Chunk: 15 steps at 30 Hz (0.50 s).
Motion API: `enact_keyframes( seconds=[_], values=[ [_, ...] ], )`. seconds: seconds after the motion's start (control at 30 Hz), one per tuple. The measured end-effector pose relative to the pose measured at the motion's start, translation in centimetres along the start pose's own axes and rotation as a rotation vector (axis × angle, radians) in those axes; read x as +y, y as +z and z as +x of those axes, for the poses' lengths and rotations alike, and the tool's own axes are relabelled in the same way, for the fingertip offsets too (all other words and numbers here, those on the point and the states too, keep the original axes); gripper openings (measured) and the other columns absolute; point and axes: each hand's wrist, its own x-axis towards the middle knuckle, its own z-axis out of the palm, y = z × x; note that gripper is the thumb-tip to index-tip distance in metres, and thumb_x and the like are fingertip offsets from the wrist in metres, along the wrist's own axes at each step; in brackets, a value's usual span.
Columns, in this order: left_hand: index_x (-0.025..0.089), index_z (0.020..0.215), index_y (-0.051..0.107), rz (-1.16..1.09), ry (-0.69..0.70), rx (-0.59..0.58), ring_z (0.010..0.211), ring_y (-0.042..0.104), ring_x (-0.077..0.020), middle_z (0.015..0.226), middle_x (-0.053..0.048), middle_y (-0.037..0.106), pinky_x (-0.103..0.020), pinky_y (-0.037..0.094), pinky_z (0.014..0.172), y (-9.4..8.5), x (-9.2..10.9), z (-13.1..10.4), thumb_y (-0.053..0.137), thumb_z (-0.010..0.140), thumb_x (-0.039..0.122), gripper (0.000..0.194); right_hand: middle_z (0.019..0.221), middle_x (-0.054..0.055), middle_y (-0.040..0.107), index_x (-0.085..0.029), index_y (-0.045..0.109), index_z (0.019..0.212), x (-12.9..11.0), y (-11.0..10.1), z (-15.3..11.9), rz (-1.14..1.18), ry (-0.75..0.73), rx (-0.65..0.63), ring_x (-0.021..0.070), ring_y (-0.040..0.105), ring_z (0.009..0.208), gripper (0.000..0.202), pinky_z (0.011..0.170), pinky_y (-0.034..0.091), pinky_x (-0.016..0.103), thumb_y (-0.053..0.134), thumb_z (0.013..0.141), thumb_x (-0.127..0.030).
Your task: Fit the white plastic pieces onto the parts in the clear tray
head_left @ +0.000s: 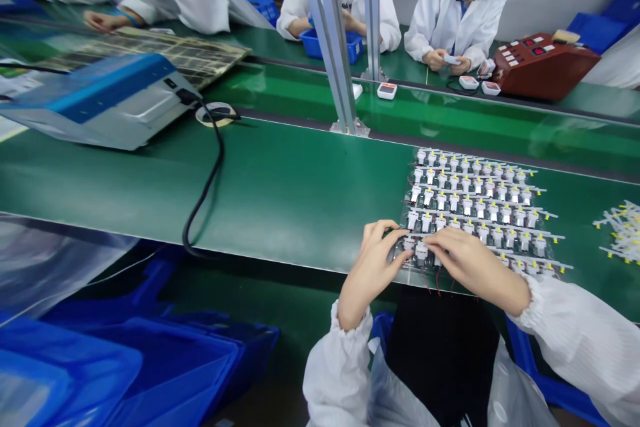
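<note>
At the left end of the nearest left-to-right row on the tabletop (pixel 280 193), a small white module (pixel 421 251) is flanked by left hand (pixel 373 263) and right hand (pixel 467 260); whether either is clamped cannot be told.

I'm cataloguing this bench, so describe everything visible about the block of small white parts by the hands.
The block of small white parts lies in several neat rows on the green worktop, apparently on clear plastic. Thin white strips with yellow tips run along the rows, some jutting out rightward; thin red wires show at the near edge. The left hand and right hand have their fingers at its near-left corner.
</note>
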Motion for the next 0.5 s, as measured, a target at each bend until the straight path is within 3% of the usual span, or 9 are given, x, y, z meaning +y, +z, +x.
enact_keyframes(
  seconds=[0.23,0.5],
  values=[
    [0.023,0.11,0.054,-0.152,-0.052,0.012,0.112,0.045,-0.023,0.112,-0.005,0.058,-0.038,0.037,0.099,0.2,-0.1,-0.5,0.059,0.089,0.025,0.021,0.091,0.009,0.066,-0.016,0.063,0.101,0.5,0.9,-0.2,-0.253,-0.028,0.049,0.0217,0.059,0.089,0.02,0.08,0.049,0.038,0.044,0.095,-0.018],
    [0.025,0.107,0.056,-0.246,-0.166,0.024,0.107,0.051,-0.021,0.108,-0.002,0.059,-0.035,0.037,0.096,0.4,-0.6,-1.0,0.062,0.086,0.024,0.021,0.09,0.008,0.063,-0.016,0.063,0.091,0.8,1.7,0.0,-0.371,-0.005,0.055,0.0222,0.055,0.089,0.017,0.081,0.044,0.036,0.046,0.094,-0.016]
  ],
)
